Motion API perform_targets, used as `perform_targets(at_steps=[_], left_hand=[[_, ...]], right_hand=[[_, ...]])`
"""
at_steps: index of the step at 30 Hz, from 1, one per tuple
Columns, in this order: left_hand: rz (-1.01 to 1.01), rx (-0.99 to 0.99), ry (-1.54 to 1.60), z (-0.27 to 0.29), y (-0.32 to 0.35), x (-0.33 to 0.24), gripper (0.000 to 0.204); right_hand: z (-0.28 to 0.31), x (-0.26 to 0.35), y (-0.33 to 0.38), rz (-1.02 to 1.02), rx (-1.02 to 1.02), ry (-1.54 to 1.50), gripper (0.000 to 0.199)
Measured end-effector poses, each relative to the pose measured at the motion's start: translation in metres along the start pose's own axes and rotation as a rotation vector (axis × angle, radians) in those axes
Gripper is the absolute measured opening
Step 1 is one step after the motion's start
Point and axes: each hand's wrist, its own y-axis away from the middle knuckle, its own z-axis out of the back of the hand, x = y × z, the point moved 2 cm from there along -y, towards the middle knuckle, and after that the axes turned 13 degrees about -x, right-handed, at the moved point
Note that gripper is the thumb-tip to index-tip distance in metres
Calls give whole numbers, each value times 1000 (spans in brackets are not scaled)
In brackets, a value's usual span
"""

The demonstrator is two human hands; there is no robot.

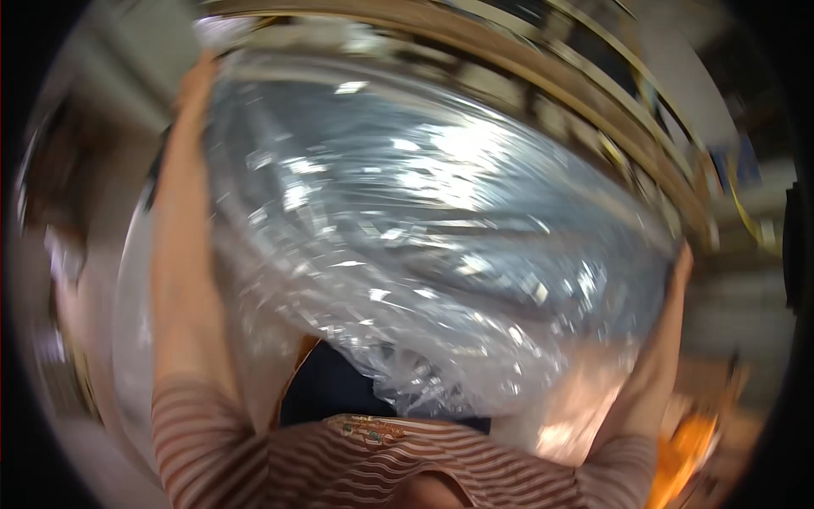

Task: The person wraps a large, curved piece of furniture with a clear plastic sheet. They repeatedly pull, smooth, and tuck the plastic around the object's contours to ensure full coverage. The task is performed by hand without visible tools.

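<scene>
A large sheet of clear plastic film (441,229) fills the middle of the frame, billowed and crinkled, catching bright glare. The person holds it up and stretched wide between raised arms. The left hand (197,81) is at the film's upper-left edge, high in the frame; the right hand (681,259) is at its right edge, lower down. Both hands are blurred and partly behind the film, so I cannot tell whether the fingers pinch the edge or merely press against it. Striped sleeves (212,433) show at the bottom, with a dark opening edged in brown (318,390), perhaps a box, just under the film's lower fold.

Risks, as I judge them:

- The film is slick and the hold looks to be only at two far-apart edges, so one side could slip free and the sheet collapse.
- The hands sit at uneven heights, which may skew the sheet and let it bunch or fold onto itself and cling.
- The film covers most of the view; the glare hides what lies beyond, so the wooden shelving (543,76) along the upper right could snag or tear it.
- The whole frame is motion-blurred; a fast swing would let air catch the sheet and pull it off line.
</scene>
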Motion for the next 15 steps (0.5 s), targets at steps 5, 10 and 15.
perform_targets(at_steps=[5,10,15], left_hand=[[-24,168,352,106,-104,84,41],[-154,143,74,173,-167,130,56],[-988,-156,-865,122,-125,50,44]], right_hand=[[2,76,68,529,-210,733,23],[53,66,171,692,-131,669,30],[55,70,204,770,-60,550,44]])
